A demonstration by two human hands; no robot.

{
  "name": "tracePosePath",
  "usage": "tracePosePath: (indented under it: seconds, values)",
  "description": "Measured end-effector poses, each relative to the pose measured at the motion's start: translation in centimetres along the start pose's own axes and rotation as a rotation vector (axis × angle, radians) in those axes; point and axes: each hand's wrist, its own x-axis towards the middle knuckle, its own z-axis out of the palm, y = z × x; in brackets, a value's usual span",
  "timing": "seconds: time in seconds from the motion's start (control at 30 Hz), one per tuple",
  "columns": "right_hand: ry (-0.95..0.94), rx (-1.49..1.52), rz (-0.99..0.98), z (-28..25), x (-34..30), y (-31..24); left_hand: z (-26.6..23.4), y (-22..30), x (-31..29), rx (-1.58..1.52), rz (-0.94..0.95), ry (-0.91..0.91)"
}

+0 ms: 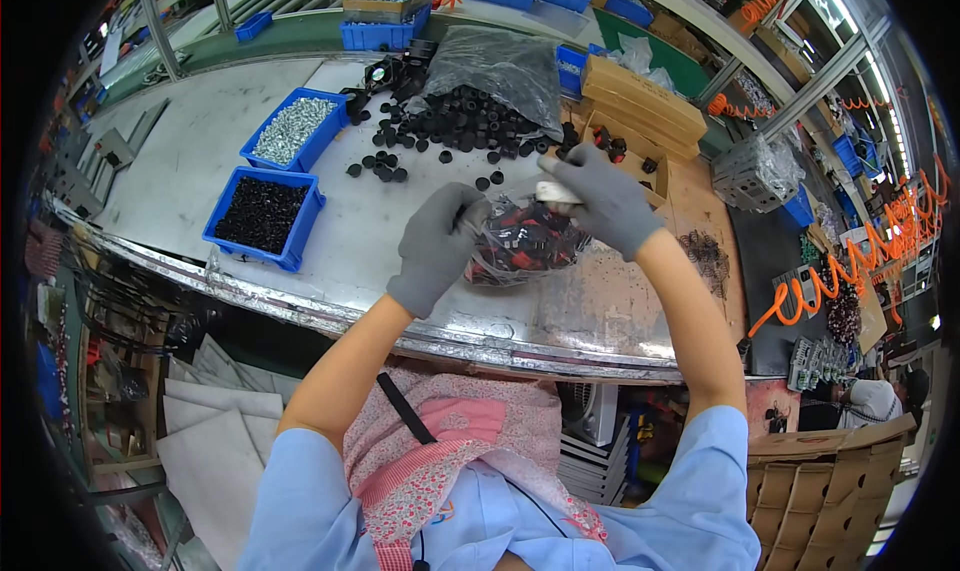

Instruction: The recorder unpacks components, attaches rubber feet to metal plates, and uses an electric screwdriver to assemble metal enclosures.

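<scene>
A clear plastic bag (525, 243) full of small black and red parts sits on the metal workbench in front of me. My left hand (432, 249), in a grey glove, is closed at the bag's left upper edge, pinching the plastic. My right hand (608, 199), gloved the same way, is above the bag's right side with its fingers closed on a small white piece (556, 193). What kind of thing that white piece is, I cannot make out. Just beyond the hands lies a heap of black round caps (465, 121), partly spilling from a large clear plastic bag (500, 66).
On the left stand a blue bin of black screws (314, 211) and a blue bin of silver fasteners (325, 141). Long cardboard boxes (645, 101) and an open carton (655, 176) are at the right back. An orange coiled hose (850, 271) hangs at the right.
</scene>
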Motion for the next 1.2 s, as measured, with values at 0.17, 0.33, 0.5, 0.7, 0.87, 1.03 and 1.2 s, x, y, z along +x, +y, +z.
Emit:
tracePosePath:
  seconds: [0.17,0.33,0.5,0.7,0.87,1.03,1.2]
  values:
    - [-0.211,0.009,0.130,2.3,1.1,1.4,0.5,3.0,-0.2,0.697,0.599,0.109]
    - [-0.270,0.110,0.270,2.2,1.5,0.4,2.7,4.7,0.5,0.874,0.658,-0.351]
    - [-0.223,0.428,0.412,1.8,-0.4,1.1,3.6,3.2,1.2,0.879,0.746,-0.476]
    - [-0.105,0.457,0.678,0.7,-2.6,3.6,1.1,4.0,2.4,0.989,0.504,-0.501]
    - [0.194,0.772,1.002,0.4,-5.6,6.2,0.1,1.7,1.5,0.902,0.483,-0.684]
    - [0.322,1.080,1.236,-1.5,-7.6,5.5,0.2,1.9,1.7,0.830,0.411,-0.692]
    - [0.565,1.080,1.263,-4.5,-5.6,6.9,0.5,-0.2,0.7,0.588,0.269,-0.421]
